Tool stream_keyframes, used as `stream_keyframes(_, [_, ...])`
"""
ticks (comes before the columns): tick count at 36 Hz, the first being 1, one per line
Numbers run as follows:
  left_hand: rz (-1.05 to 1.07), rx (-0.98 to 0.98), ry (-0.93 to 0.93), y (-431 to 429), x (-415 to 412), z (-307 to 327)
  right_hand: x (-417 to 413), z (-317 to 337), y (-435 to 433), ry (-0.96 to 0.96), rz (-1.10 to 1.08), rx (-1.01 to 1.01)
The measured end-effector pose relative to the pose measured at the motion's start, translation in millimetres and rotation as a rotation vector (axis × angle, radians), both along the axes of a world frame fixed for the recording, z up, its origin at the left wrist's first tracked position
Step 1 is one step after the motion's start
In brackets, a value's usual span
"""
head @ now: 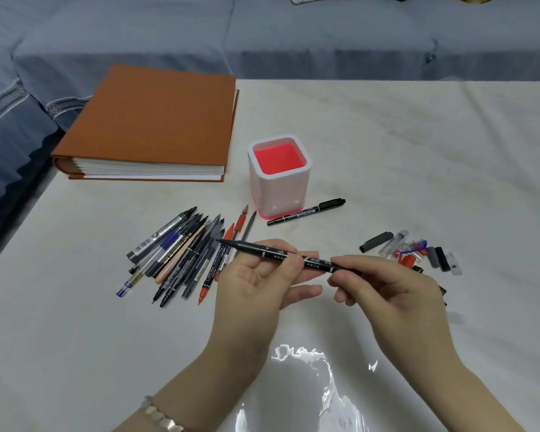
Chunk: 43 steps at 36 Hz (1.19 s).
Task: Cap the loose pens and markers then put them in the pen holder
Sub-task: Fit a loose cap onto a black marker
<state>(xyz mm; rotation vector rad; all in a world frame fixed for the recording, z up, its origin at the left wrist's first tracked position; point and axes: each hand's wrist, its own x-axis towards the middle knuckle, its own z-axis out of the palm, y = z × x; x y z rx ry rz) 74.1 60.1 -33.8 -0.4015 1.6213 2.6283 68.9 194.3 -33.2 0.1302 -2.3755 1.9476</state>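
Beaded bracelet [159, 416] on the L wrist sits closest, at the bottom edge. Both hands share one black marker [272, 249], held up off the cloth. L hand [256, 275] pinches the mid barrel btwn thumb & fingers. R hand [387, 291] pinches the R end w/ curled fingertips. Marker's bare fine tip sticks out left of the grip.

Far beyond the grip: blue-grey sofa [169, 32]. White-clothed table [418, 151] runs under everything. Beyond & left of the grip: brown album [156, 120], closed, lying flat. Straight beyond the grip: pen holder [279, 182], upright, white outside, red inside. Just left of the grip: heap of pens & markers [181, 254], many tips bare, its R edge behind the L hand. Right of the grip: loose caps [412, 249], grey, black, red, clear. Btwn grip & holder: second black marker [306, 211], cap on its R end, lying right against the holder's base.
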Motion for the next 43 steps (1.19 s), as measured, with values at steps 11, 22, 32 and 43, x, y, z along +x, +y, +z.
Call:
stream_keyframes(11, [-0.099, -0.203, 0.072, -5, -3, -13, 2, -14, 5, -0.492, 0.068, -0.318])
stream_keyframes(22, [-0.123, -0.238, -0.147, -3, -27, -18, -19, -35, 57, -0.214, 0.112, 0.51])
stream_keyframes(32, [-0.297, -0.735, -0.056, -18, -21, -26, -54, -68, 86, 0.16, 0.107, 1.122])
stream_keyframes(43, [-0.378, -0.911, 0.058, -30, -12, -19, -45, -42, 66, -0.032, 0.109, 0.497])
